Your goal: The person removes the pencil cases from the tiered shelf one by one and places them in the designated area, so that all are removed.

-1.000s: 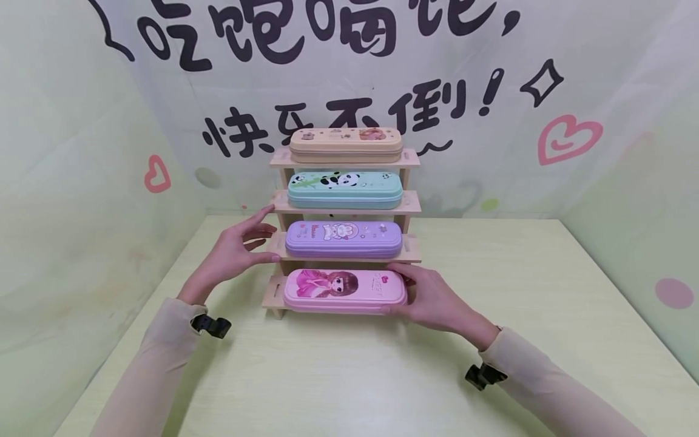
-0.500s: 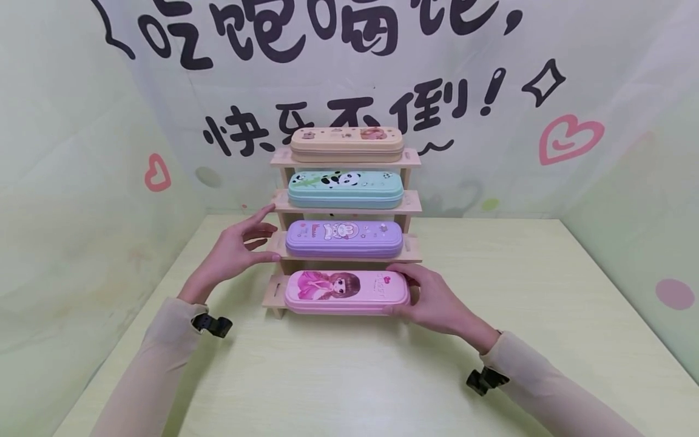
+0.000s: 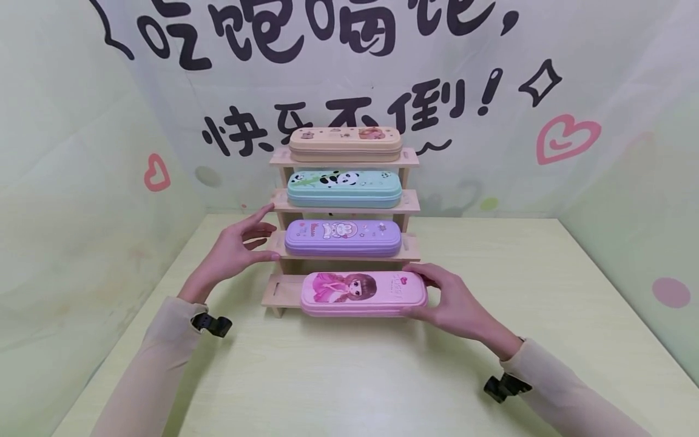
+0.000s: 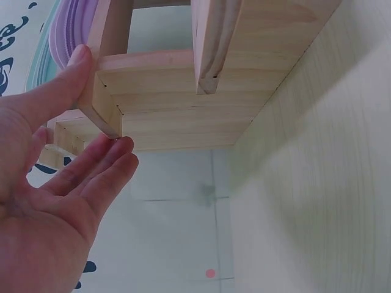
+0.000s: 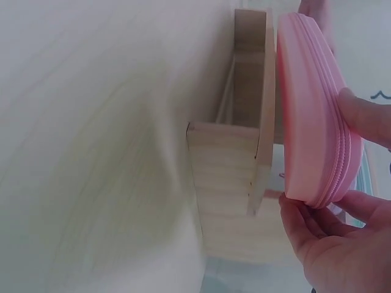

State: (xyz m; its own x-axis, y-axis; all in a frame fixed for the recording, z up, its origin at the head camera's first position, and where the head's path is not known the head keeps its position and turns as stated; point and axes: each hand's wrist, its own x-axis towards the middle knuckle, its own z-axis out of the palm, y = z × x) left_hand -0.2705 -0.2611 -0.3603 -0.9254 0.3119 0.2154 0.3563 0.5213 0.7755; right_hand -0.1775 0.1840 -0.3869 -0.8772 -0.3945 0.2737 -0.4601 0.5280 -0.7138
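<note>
In the head view, a pink pencil case [image 3: 363, 294] with a doll picture is over the lowest step of a wooden stepped rack [image 3: 281, 291], its right part past the step's end. My right hand [image 3: 455, 302] grips its right end, thumb in front and fingers behind. The right wrist view shows the case [image 5: 321, 116] close to the step, with a narrow gap. My left hand [image 3: 228, 255] holds the rack's left side. In the left wrist view its thumb lies against a step's edge and fingertips [image 4: 122, 146] touch the board's underside.
Higher steps carry a purple pencil case [image 3: 343, 238], a mint panda pencil case [image 3: 344, 189] and a beige pencil case [image 3: 345, 144]. The rack stands on a pale wood-grain table [image 3: 338, 376]. A printed cloth backdrop [image 3: 480, 164] hangs behind.
My right hand has drawn the pink pencil case to the right along the lowest step, baring more of the step's left end. The left hand stays put on the rack.
</note>
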